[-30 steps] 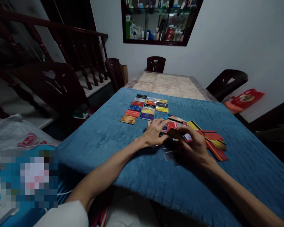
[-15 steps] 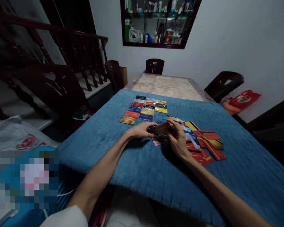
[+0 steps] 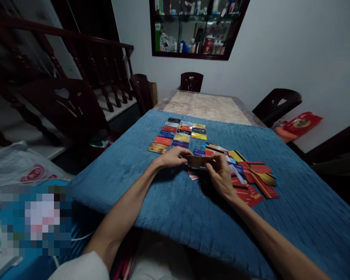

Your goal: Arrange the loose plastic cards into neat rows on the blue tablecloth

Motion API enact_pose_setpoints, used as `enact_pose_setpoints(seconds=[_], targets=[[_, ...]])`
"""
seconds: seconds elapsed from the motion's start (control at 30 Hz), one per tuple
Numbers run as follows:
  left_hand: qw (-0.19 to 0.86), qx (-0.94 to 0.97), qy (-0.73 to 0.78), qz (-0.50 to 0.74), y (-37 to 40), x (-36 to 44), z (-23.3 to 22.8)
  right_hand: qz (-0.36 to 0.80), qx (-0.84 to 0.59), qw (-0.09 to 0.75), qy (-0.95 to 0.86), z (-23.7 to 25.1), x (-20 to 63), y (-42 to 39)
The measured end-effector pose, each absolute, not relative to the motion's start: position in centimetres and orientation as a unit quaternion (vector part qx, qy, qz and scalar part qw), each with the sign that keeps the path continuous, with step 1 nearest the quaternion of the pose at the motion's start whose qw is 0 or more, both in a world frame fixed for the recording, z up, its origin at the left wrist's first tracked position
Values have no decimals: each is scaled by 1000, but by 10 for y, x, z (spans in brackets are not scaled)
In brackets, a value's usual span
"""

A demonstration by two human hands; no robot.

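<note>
Between my two hands a brownish card (image 3: 198,161) is held up above the blue cloth (image 3: 119,167). My left hand (image 3: 175,156) pinches its left edge between thumb and fingers. The right edge is gripped by my right hand (image 3: 221,173), thumb in front. A dark edge shows along the card's bottom; whether it is a second card I cannot tell. Just right of my right hand lies a loose pile of red, yellow and blue cards (image 3: 252,177). Beyond my left hand, overlapping cards are laid in three columns, with a gold card (image 3: 157,148) nearest.
Past the cloth, a patterned tabletop (image 3: 204,104) continues to the wall. Dark wooden chairs stand around it, one at the far end (image 3: 191,82) and one at the right (image 3: 277,103). A red bag (image 3: 303,123) rests at the right. A white plastic bag (image 3: 14,167) lies at lower left.
The card between my hands has gone from tilted to level, its brownish face now toward me. My right hand's fingers have come down slightly onto its right edge. The laid-out cards stay put.
</note>
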State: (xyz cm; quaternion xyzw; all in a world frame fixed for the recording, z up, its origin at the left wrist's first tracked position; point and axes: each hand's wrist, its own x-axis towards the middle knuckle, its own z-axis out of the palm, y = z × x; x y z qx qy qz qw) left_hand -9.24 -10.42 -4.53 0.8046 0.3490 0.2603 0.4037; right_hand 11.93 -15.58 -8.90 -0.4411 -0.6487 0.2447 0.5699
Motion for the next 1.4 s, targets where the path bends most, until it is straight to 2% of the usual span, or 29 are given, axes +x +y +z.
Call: enact_pose_setpoints(seconds=[0.27,0.5,0.73,1.03,1.4], targets=[[385,800,376,265,-105,-88,-46,196,-435,573,-666,-96,116,-157],[409,759,386,328,-103,-90,-46,53,-416,495,-761,-96,116,-158],[433,721,382,384,-100,-91,-56,-15,-434,437,-788,-99,111,-158],[271,749,462,389,-102,-119,-52,-1,-414,400,-818,-81,93,-137],[155,754,516,377,-86,-158,-39,-1,-453,432,-779,-81,47,-89]])
